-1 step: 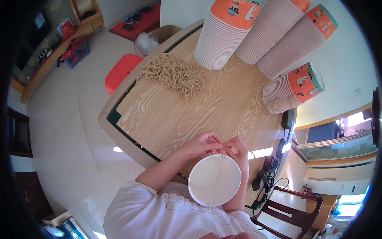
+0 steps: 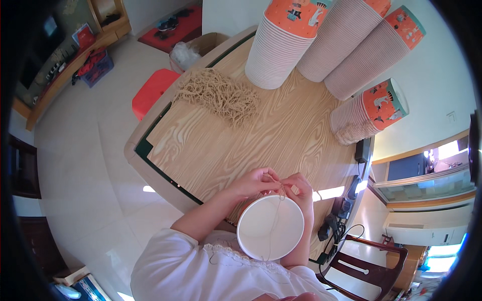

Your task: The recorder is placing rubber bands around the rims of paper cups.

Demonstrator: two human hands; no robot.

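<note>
A round paper bucket, white inside with a bit of orange at its outer side, is tilted toward me between my forearms, close to my shirt. Thin tan string is gathered at its far rim, and a strand runs across the opening. My left hand is closed, pinching the string with thumb and fingertips. Beside it, my right hand pinches the same string, its fingertips almost touching the left ones. Exactly how the string is looped between the fingers is too small to tell.
A tangled heap of tan strings lies at the table's far left. Tall stacks of paper buckets stand at the back, with a shorter stack at the right. Black cables line the right edge. A red stool stands beyond the left edge.
</note>
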